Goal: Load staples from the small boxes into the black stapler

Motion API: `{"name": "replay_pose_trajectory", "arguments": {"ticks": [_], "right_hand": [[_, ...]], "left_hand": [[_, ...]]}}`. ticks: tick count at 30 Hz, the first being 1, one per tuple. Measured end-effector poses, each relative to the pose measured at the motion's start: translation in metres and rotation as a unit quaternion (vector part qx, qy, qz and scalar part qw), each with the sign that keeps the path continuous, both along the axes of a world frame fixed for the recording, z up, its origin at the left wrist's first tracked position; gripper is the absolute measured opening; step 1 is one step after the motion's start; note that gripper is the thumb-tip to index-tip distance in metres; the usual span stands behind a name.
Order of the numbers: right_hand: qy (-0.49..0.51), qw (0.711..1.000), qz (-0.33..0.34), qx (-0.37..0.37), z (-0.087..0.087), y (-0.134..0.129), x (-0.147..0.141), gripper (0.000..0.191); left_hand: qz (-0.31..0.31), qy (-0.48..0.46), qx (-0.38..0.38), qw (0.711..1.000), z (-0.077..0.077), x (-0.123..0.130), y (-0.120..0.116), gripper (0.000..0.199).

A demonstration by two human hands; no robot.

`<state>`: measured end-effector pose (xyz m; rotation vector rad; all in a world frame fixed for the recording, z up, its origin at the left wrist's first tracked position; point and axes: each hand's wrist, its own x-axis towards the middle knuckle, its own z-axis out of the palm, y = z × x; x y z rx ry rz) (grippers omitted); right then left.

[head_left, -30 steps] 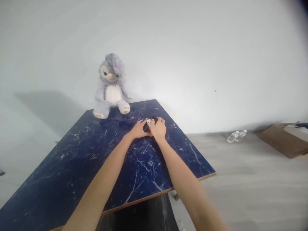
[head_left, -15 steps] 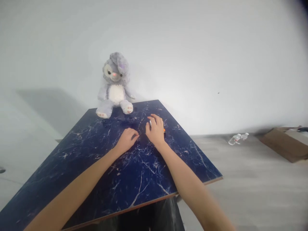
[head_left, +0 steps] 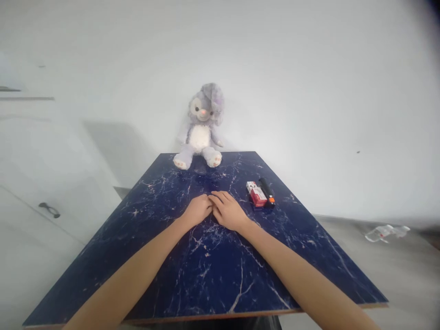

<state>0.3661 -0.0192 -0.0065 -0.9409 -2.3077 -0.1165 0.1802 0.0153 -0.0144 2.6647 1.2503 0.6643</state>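
Observation:
On the dark blue marbled table (head_left: 216,275), my two hands meet near the middle. My left hand (head_left: 198,208) is curled closed, knuckles up, and no object shows in it. My right hand (head_left: 228,211) rests palm down with its fingers stretched out, their tips touching the fingers of my left hand. To the right of my right hand lies a small red and white box (head_left: 257,196), apart from it. Close beside the box is a black cylindrical object with an orange part (head_left: 266,192); its exact kind is unclear.
A grey and white plush toy (head_left: 201,130) sits at the table's far edge against the wall (head_left: 292,91). Clear plastic bottles (head_left: 387,233) lie on the floor at the right. A dark handle (head_left: 49,210) is on the white surface at the left.
My right hand has come away from the box and the black object, uncovering them, and now meets my left hand. The view has turned left, so the scene sits further right.

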Motion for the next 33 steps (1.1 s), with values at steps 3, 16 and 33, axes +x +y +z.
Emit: {"name": "replay_pose_trajectory", "arguments": {"ticks": [3,16,33], "right_hand": [[0.009,0.998,0.001,-0.055,-0.008,0.006,0.005,0.051],[0.017,0.995,-0.041,-0.084,-0.022,0.016,0.012,0.057],[0.027,0.993,-0.115,0.024,-0.009,0.015,0.027,0.048]], "left_hand": [[-0.025,-0.005,-0.001,1.0,0.005,0.001,-0.002,0.027],[-0.024,-0.026,0.035,0.999,0.005,0.002,0.001,0.023],[0.05,-0.032,0.117,0.991,0.001,0.001,-0.005,0.037]]}}
